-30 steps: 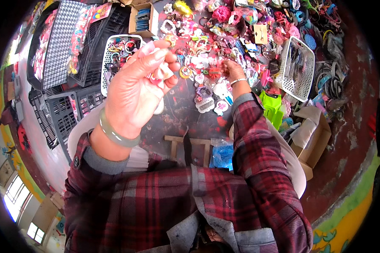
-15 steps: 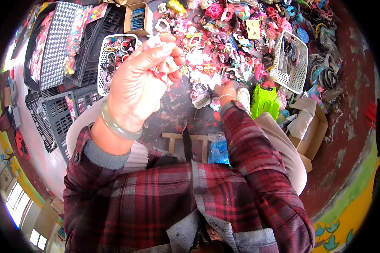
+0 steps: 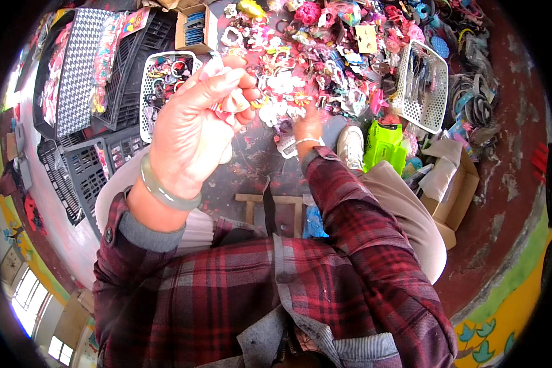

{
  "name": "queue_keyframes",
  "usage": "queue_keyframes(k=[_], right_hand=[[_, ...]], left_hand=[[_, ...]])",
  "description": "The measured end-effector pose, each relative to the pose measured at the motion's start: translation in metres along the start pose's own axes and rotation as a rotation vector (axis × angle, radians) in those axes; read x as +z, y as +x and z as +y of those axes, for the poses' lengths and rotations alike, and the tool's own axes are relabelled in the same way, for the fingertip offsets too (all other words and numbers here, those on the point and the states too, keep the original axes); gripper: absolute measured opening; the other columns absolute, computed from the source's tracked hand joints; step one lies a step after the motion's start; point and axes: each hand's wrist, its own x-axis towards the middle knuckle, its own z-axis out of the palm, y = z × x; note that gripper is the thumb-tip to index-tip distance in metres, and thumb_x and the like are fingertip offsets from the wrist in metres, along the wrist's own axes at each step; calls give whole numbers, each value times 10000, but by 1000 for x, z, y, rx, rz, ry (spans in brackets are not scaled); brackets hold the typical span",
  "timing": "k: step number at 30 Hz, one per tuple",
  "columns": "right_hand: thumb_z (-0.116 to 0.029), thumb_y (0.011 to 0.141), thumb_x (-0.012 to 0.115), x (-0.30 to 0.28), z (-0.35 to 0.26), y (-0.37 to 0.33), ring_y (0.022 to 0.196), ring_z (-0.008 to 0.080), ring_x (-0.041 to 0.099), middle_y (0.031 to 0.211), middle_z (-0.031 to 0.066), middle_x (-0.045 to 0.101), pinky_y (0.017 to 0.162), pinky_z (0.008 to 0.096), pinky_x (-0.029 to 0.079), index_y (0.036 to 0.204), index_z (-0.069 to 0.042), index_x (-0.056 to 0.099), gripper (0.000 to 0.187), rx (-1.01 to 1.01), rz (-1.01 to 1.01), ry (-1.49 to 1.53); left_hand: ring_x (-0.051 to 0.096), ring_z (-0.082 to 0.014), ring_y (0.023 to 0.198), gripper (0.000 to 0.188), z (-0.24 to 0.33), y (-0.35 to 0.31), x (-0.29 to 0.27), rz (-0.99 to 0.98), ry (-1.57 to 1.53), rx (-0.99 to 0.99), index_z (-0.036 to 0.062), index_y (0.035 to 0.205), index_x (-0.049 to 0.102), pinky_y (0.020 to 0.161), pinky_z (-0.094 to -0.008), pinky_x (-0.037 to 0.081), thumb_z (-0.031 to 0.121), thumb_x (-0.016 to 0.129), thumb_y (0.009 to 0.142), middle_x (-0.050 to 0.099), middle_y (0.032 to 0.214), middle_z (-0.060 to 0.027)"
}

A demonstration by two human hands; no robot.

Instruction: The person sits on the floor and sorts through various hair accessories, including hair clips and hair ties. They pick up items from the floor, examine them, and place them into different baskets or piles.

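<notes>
My left hand [image 3: 193,119], raised on the left with a pale bangle at its wrist, is closed around pale pink fabric hair bows [image 3: 232,103]. Part of the bows is covered by the fingers. Farther out, my right hand [image 3: 308,126] reaches down to the near edge of a heap of hair accessories [image 3: 343,67], among white and purple pieces. From this angle its fingers are foreshortened, and whether they grip anything cannot be made out. A white hair piece [image 3: 286,147] lies just left of this hand.
White baskets stand left [image 3: 146,126] and right [image 3: 437,119] of the heap. A cardboard box [image 3: 210,37] is behind the left one. Near my white shoe [image 3: 351,147] lies a bright green package [image 3: 383,147]. Dark crates [image 3: 92,168] stand at left, an open carton [image 3: 457,196] at right.
My right hand has moved left along the near edge of the heap, uncovering more of my shoe. My left hand still holds the pink bows and has shifted slightly left.
</notes>
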Motion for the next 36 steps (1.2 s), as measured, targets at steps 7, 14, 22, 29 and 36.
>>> queue_keyframes(k=[7,14,22,29,36], right_hand=[[-126,769,513,-19,77,32,928,338,523,986,144,538,763,411,459,980,-124,600,229,1,-60,-412],[-166,823,573,-21,74,60,721,244,620,851,114,645,628,325,496,988,-52,599,202,396,-461,881],[-135,867,538,-47,29,61,901,226,610,999,95,621,747,321,516,1069,-25,547,231,585,-765,1646],[-149,866,532,-39,31,64,952,225,596,1049,97,604,812,359,503,1100,-37,528,260,548,-814,1677],[-180,797,564,-25,61,78,749,190,620,862,80,652,655,329,480,1042,-78,605,268,366,-76,689]], left_hand=[[535,-121,764,246,0,5,8,35,38,-24,35,1031,540,717,-287,442,126,601,811,575,872,-58],[537,-185,872,324,0,3,-3,6,-2,-26,-2,1131,493,746,-300,459,84,561,826,560,964,-91],[541,-179,876,328,0,3,-7,-9,2,-37,6,1124,500,745,-296,457,100,573,819,573,937,-74],[541,-132,754,248,-1,3,1,67,29,-10,36,1028,517,711,-292,447,125,596,810,573,871,-65],[535,-161,820,286,-3,3,-1,31,-6,-26,19,1081,503,718,-293,445,108,580,821,566,906,-80]])
